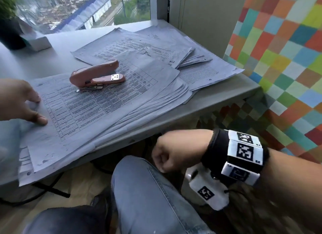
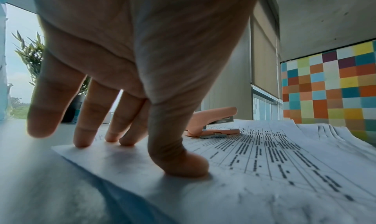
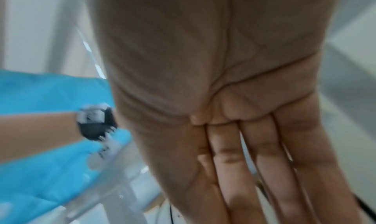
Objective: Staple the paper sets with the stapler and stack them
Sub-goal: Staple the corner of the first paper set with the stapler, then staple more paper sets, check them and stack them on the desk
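Note:
A pink stapler (image 1: 96, 76) (image 2: 213, 123) lies on its side on top of the near stack of printed paper sets (image 1: 104, 108) (image 2: 264, 163). My left hand (image 1: 37, 110) (image 2: 146, 153) presses the stack's left edge with its thumb and straight fingertips. It holds nothing. My right hand (image 1: 167, 155) (image 3: 254, 171) hangs below the table's front edge, over my knee. Its fingers are straight in the right wrist view and it is empty. It is well clear of the stapler.
More paper sets (image 1: 174, 47) are spread over the back right of the grey table (image 1: 174, 111). A white box (image 1: 39, 42) and a dark plant pot (image 1: 10, 33) stand at the back left by the window. A coloured tile wall (image 1: 278, 59) is at the right. My jeans-clad knee (image 1: 148, 190) is under the table edge.

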